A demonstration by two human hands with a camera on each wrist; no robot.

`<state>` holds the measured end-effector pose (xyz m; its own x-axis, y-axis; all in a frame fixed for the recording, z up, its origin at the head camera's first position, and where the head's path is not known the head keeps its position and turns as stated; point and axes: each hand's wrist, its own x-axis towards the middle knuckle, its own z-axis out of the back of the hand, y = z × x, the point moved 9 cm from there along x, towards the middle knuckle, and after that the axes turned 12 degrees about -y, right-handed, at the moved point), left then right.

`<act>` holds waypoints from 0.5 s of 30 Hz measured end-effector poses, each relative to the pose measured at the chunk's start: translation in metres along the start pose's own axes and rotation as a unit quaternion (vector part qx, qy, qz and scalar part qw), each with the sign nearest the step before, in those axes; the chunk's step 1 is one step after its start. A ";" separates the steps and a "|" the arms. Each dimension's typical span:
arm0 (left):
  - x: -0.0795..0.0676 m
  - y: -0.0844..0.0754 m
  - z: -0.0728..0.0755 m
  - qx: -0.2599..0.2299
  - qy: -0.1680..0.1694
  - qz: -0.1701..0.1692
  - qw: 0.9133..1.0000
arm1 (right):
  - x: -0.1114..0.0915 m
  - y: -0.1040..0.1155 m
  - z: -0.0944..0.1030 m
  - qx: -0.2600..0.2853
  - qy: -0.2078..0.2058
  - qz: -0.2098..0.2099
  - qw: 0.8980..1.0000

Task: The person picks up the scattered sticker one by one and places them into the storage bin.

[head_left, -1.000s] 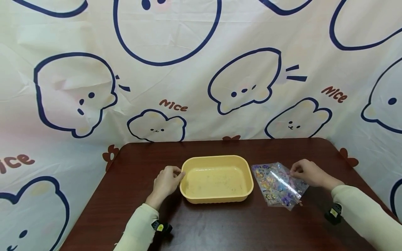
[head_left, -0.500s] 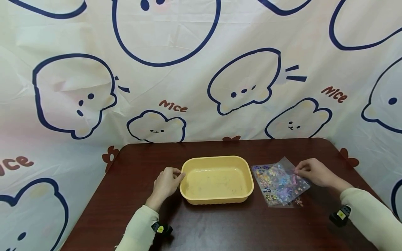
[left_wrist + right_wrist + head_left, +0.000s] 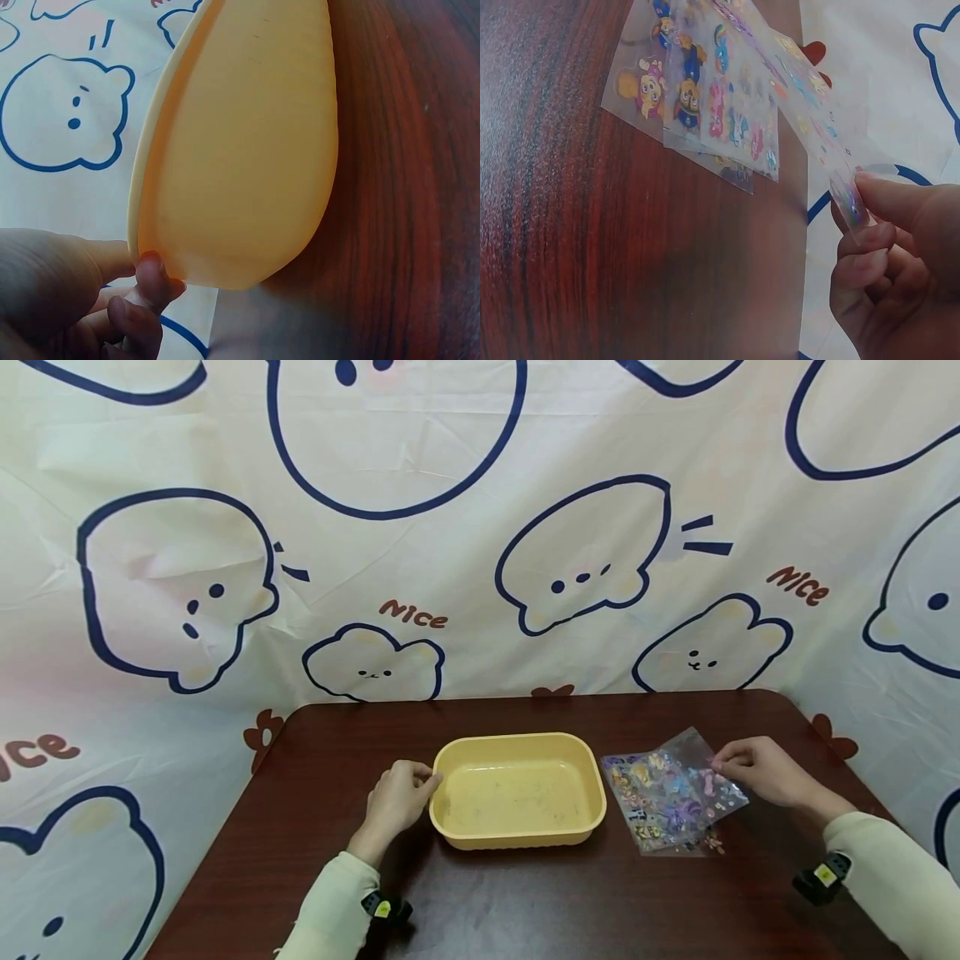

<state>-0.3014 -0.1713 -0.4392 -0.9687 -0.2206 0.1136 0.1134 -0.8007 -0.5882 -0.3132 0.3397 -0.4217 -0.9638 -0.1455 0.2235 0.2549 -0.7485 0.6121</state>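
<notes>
A shallow yellow plastic tray [image 3: 517,793] sits on the table. My left hand [image 3: 397,795] pinches its left rim between thumb and fingers; in the left wrist view the tray wall [image 3: 240,172] rises from that grip. To the right of the tray, my right hand [image 3: 763,770] pinches the edge of a clear sticker sheet [image 3: 821,124], which is lifted and slanted. Beneath it lie more clear sticker sheets [image 3: 686,105] with colourful cartoon animals, overlapping one another. The held sheet partly covers this pile in the head view.
The dark brown wooden table [image 3: 525,902] extends in front of the tray. Behind and at both sides hangs a white cloth [image 3: 465,568] printed with blue bear outlines.
My right hand has drawn the top sticker sheet away from the pile, turning it and moving slightly right. The left hand and tray stay put.
</notes>
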 end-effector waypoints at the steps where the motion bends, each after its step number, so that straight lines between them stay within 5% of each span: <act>1: 0.000 0.000 0.000 0.000 0.000 0.000 1.000 | 0.000 0.000 0.001 -0.001 -0.001 -0.003 1.000; 15: 0.000 0.000 0.000 -0.001 0.002 -0.001 1.000 | 0.000 -0.005 0.009 0.003 -0.014 -0.045 0.999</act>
<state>-0.3014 -0.1711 -0.4394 -0.9698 -0.2174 0.1108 0.1119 -0.7996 -0.5900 -0.3138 0.3491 -0.4173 -0.9802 -0.0602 0.1885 0.1685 -0.7535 0.6355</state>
